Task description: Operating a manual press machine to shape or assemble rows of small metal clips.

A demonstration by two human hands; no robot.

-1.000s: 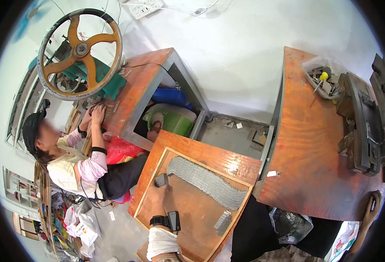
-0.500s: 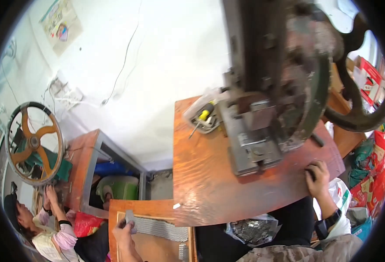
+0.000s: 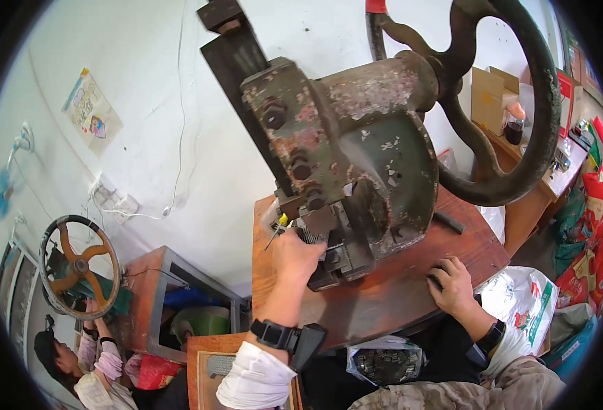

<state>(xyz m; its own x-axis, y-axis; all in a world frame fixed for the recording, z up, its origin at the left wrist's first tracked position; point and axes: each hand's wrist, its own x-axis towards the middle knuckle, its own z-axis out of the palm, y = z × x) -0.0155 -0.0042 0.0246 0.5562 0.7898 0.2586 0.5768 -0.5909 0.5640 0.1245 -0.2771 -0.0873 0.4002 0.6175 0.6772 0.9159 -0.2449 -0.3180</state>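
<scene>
From where I watch, my left hand point(image 3: 296, 258) is closed on a small stack of ribbed metal pieces point(image 3: 309, 237), at about 1 o'clock from its palm, just beneath the head of the press point(image 3: 377, 160). The press bed point(image 3: 341, 263) sits at 3 o'clock, close by. Farther out at 3 o'clock, my right hand point(image 3: 450, 287) rests curled on the red-brown table point(image 3: 400, 290); I can't tell whether it grips the dark item under its fingers. At 5 o'clock a clear bag point(image 3: 387, 364) holds more metal parts; at 7, a wooden tray point(image 3: 208, 396). Beyond the right hand, a white bag point(image 3: 520, 301) carries green and red printing. At 10 o'clock hangs a cartoon poster point(image 3: 91, 113).
</scene>
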